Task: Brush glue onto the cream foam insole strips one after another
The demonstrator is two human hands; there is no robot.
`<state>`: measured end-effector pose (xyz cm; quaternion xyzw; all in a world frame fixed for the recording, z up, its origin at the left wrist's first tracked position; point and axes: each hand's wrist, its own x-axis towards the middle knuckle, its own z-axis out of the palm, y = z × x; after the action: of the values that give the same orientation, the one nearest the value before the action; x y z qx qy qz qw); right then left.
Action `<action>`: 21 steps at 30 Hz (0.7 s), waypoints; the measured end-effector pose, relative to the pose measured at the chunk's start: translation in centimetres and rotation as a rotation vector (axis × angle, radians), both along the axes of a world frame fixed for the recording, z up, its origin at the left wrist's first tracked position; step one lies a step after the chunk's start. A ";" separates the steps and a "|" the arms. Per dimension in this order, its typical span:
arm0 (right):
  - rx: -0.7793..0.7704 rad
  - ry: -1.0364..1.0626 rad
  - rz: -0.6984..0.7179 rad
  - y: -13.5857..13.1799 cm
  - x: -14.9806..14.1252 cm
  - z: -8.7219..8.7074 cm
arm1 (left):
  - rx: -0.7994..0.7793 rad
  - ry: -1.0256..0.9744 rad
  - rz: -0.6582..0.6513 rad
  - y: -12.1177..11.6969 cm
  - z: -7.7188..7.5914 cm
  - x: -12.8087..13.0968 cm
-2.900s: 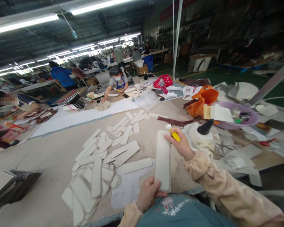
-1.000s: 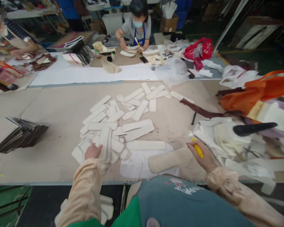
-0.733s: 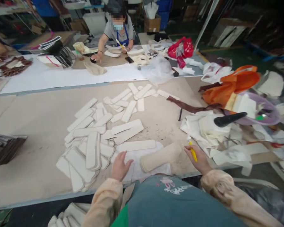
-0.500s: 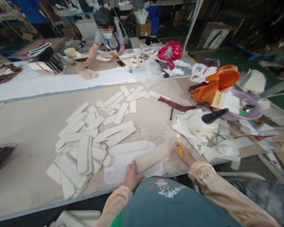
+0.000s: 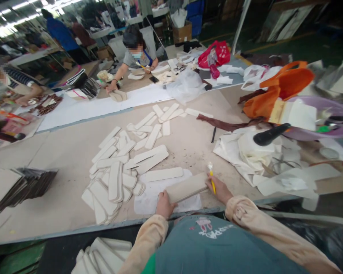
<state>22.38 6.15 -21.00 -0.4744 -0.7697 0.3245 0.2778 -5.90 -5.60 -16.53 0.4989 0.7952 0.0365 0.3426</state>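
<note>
My left hand (image 5: 163,204) grips the near end of a long beige padded strip (image 5: 187,187) that lies slanted on a white sheet (image 5: 148,199) at the table's front edge. At the strip's far end my right hand (image 5: 218,189) is closed round a small yellow-handled brush (image 5: 212,181) whose whitish tip points up. Several similar white strips (image 5: 125,163) lie spread and stacked to the left of my left hand, one (image 5: 164,174) just beyond the held strip.
Right of my hands lie white fabric scraps (image 5: 254,152), a black handle (image 5: 270,134), an orange bag (image 5: 277,89) and a purple basin (image 5: 331,129). Dark sheets (image 5: 20,186) are stacked at the left. A person (image 5: 135,57) works across the table. More strips (image 5: 103,258) sit below the edge.
My left hand put a white strip on the pile at the left, then came back and took hold of the beige strip's near end. The right hand kept the brush.
</note>
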 end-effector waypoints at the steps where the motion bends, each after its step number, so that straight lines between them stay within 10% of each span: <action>1: 0.005 0.005 0.008 -0.1 0.0 0.3 | 0.007 0.003 -0.006 0.0 0.0 0.0; 8: 0.080 0.013 -0.068 1.0 2.9 5.0 | 0.034 0.007 -0.095 0.0 -1.1 -1.0; 14: -0.068 0.164 -0.612 2.6 12.1 10.7 | 0.087 0.044 -0.121 -0.6 -1.1 -1.4; 21: -0.217 0.047 -0.830 5.8 18.4 11.1 | 0.045 0.074 -0.147 -0.4 -0.4 -1.3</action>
<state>40.76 11.92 -9.90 -0.7628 -0.4684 0.2752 0.3508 -7.22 -5.97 -16.95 0.5644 0.7676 0.0107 0.3036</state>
